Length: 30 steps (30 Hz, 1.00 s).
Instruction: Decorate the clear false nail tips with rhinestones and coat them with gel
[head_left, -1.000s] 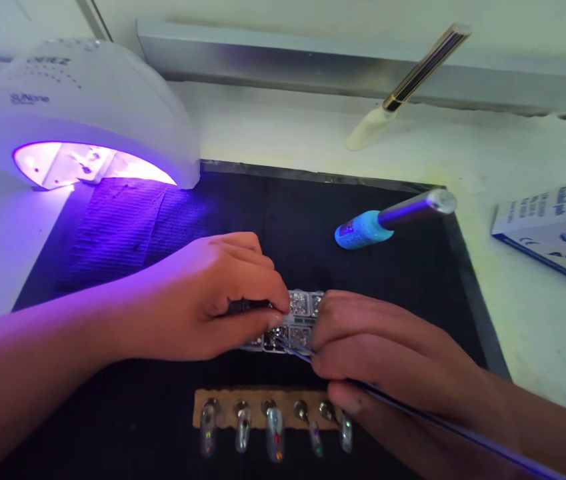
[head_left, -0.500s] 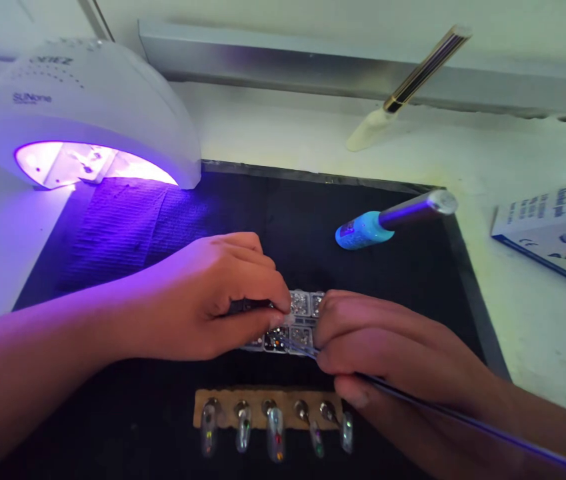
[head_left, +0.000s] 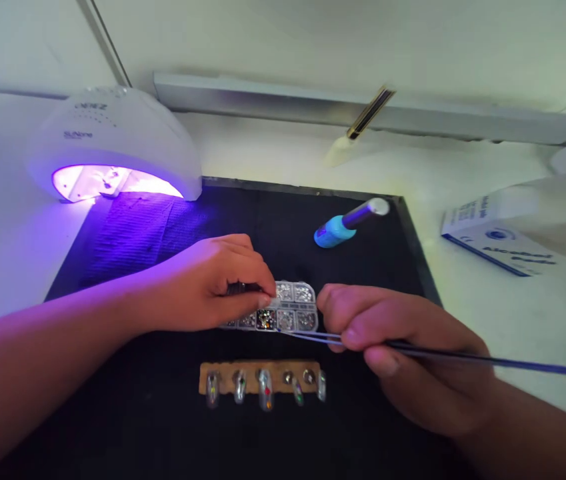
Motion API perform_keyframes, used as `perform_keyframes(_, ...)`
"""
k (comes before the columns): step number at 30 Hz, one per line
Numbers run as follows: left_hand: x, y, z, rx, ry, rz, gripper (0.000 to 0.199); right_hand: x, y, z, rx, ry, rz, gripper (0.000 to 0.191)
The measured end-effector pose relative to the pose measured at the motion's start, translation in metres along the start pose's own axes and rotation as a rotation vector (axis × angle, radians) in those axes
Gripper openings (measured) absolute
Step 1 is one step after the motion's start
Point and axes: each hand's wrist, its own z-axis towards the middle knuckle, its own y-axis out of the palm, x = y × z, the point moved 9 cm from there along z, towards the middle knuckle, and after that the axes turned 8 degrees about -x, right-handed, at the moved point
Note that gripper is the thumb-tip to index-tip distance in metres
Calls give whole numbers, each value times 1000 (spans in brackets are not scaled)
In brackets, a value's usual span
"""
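A clear compartment case of rhinestones (head_left: 304,321) lies on the black mat, its left part hidden behind my left hand. My left hand (head_left: 230,283) is closed at the case's upper edge, thumb and forefinger pinching at its middle; exactly which part they grip is hard to see. My right hand (head_left: 403,333), to the right of the case, holds tweezers (head_left: 313,337) with the tips at the case's near edge. Whether a stone sits between the tips I cannot tell. Below the case, several decorated nail tips (head_left: 265,390) stand on round holders along a brown strip (head_left: 226,368).
A white nail lamp (head_left: 127,137) glows purple at the back left, over a ribbed cloth (head_left: 133,230). A blue polish bottle (head_left: 333,232) stands behind the case. Farther back is a pale bottle with a dark cap (head_left: 370,115). A white box (head_left: 503,227) sits at right.
My right hand has drawn back to the right with the tweezers, uncovering the case's right end. My left hand keeps its pinch on the case. The view has shifted.
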Motion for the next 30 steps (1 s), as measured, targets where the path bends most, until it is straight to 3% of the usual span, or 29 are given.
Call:
perform_keyframes(4, -6, 5, -2, -45, -60, 50, 15, -16, -1, -7, 95, -60, 18, 15)
perform_keyframes(11, -17, 5, -13, 11, -188, 88, 19, -44, 7, -39, 165, -72, -76, 15)
perform_keyframes(14, -1, -1, -18, 52, -170, 153, 19, -44, 7, -54, 191, -47, -110, 14)
perform_keyframes(19, 47, -9, -25, 133, -163, 214, 16, -35, 7, -60, 176, -40, -112, 11)
perform_keyframes(22, 72, 2, -27, 156, -140, 245, 14, -26, 4, -58, 197, -27, -51, 12)
perform_keyframes(26, 76, 27, -27, 106, -193, 248, 15, -14, 1, -57, 211, 18, 31, 13)
perform_keyframes(30, 76, 36, -26, 98, -212, 296, 20, -3, 1, -59, 206, 116, 95, 13)
